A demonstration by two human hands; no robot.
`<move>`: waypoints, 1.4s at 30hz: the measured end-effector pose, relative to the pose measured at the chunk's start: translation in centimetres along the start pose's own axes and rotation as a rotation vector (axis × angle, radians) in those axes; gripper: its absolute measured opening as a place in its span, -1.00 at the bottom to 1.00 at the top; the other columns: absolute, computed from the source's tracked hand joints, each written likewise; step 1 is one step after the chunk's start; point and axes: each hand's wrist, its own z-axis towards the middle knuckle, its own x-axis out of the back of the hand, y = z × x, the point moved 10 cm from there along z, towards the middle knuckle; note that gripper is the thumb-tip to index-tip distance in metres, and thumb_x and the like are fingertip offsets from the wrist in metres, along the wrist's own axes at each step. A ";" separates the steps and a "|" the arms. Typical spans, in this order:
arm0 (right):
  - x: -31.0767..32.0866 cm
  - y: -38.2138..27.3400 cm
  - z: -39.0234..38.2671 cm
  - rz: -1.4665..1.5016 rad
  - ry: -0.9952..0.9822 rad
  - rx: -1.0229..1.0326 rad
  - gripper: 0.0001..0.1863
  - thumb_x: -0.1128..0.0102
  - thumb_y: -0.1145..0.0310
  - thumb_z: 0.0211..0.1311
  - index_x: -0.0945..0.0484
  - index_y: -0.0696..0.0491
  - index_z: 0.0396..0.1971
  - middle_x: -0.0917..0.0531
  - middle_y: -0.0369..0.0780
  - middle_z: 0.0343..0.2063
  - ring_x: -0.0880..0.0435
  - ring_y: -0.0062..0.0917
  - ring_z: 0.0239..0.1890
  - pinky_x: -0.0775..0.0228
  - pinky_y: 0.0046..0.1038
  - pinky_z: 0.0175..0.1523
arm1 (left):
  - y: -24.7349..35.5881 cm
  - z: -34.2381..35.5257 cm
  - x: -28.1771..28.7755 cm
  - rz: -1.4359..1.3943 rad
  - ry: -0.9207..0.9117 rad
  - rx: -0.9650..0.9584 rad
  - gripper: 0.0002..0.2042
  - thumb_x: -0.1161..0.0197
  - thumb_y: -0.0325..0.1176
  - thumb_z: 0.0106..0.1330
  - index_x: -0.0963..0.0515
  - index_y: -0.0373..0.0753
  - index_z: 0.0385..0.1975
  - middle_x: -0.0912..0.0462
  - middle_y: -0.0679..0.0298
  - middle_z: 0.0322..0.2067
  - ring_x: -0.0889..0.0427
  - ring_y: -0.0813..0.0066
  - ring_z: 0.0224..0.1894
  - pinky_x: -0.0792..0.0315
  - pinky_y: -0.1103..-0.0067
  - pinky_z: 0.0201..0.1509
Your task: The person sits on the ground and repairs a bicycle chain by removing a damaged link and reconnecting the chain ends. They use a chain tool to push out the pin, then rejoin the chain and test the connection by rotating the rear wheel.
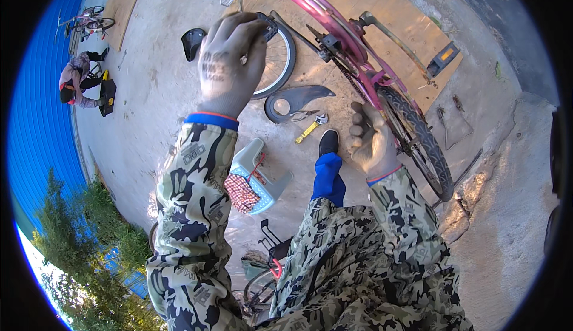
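Note:
A pink bicycle (334,18) stands tilted in front of me, its crank, chain and rear wheel (421,131) facing my hands. My left hand (231,56), in a greyish work glove, is closed around a black pedal (270,27) on the crank arm. My right hand (375,143), gloved too with dark fingertips, is beside the chain and rear wheel. Its fingers are loosely curled and apart, and I see nothing in them. On the far side of the crank is the other pedal (443,59).
A dark chain guard (286,103) and a yellow-handled adjustable wrench (311,129) lie near my shoe (329,142). A pale blue stool (271,179) bears a checkered cloth (241,192). A black saddle (193,44) is beyond my left hand. Far left, a person (77,77) crouches by a black box (107,97).

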 end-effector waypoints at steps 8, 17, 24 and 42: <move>-0.2 1.6 7.3 0.376 -0.054 -0.005 -0.83 -0.19 0.19 0.42 -0.62 -0.03 -0.24 -0.66 -0.36 -0.43 -0.57 -0.62 -0.52 -0.37 -0.53 -0.46 | -0.3 -3.9 -8.6 -0.247 0.013 0.406 -0.83 -0.33 -0.45 0.25 -0.66 -0.29 -0.18 -0.70 0.20 -0.24 -0.68 0.45 -0.20 -0.54 0.56 -0.10; -0.5 -5.8 3.2 -0.758 0.247 0.665 -0.70 -0.26 0.22 0.35 -0.61 0.11 -0.07 -0.62 -0.33 -0.47 -0.54 -0.62 -0.49 -0.38 -0.50 -0.41 | -5.7 -14.5 -25.3 -0.970 -0.088 1.041 -0.61 -0.39 -0.41 0.24 -0.53 -0.39 0.04 -0.69 0.24 -0.19 -0.62 0.58 -0.24 -0.48 0.64 -0.22; -2.9 -7.9 2.6 -1.535 0.372 0.940 -0.51 -0.24 0.07 0.30 -0.61 0.16 0.04 -0.68 -0.06 -0.41 -0.68 -0.30 -0.37 -0.51 -0.32 -0.21 | -3.0 -13.1 -33.3 -1.216 -0.349 1.063 -0.65 -0.41 -0.35 0.23 -0.61 -0.33 -0.01 -0.68 0.31 -0.32 -0.56 0.64 -0.41 -0.49 0.60 -0.53; -3.9 -9.6 -1.0 -1.461 0.287 1.111 -0.78 -0.31 0.37 0.20 -0.68 0.18 -0.23 -0.72 -0.09 -0.40 -0.72 -0.32 -0.42 -0.55 -0.42 -0.25 | -6.9 -10.0 -26.2 -1.283 0.266 0.946 -0.76 -0.32 -0.31 0.39 -0.65 -0.38 -0.12 -0.58 0.46 -0.47 -0.35 0.76 -0.50 -0.22 0.72 -0.44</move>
